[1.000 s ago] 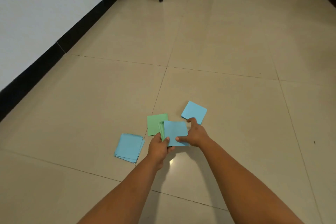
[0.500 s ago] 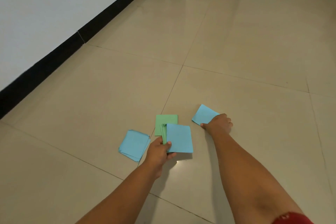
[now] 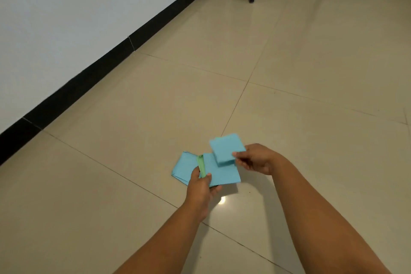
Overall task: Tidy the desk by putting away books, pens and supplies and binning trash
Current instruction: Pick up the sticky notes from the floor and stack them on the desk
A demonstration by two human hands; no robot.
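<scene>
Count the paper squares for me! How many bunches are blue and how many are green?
Blue: 3, one in the right hand at, one in the left hand at, one on the floor
Green: 1, in the left hand's stack
Total: 4

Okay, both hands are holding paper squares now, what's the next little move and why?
Probably lay the blue square pinched in the right hand onto the stack in the left hand: it hangs just above it, and another blue pile waits on the floor.

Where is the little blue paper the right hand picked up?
In the head view, low centre: the right hand pinches the small blue paper just above the stack in the left hand.
</scene>
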